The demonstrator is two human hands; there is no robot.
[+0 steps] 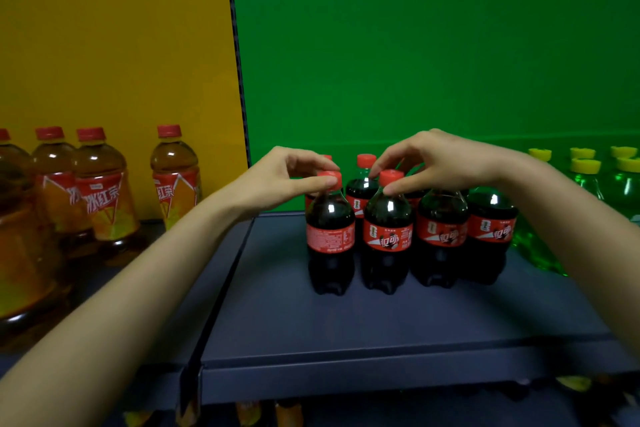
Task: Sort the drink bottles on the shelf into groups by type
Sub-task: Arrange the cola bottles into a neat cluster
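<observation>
Both hands are shown reaching over a dark blue shelf [311,322]. The left hand [277,180] is curled over the red cap of the front-left cola bottle [330,236], the cap being pinched between thumb and fingertips; this bottle stands upright directly beneath the hand. The right hand [446,163] is curled likewise, its thumb and fingertips being closed about the cap and neck of the second cola bottle [388,236], which stands upright just below the fingers and close beside the first. Two further cola bottles [441,236] are seen under the right wrist, and back-row cola bottles [362,191] are partly hidden behind the fingers of both hands. Iced tea bottles [104,191] are grouped well outward of the left hand, before a yellow panel [104,28]; green bottles [623,184] with yellow caps are gathered beyond the right forearm, before a green panel [415,45].
</observation>
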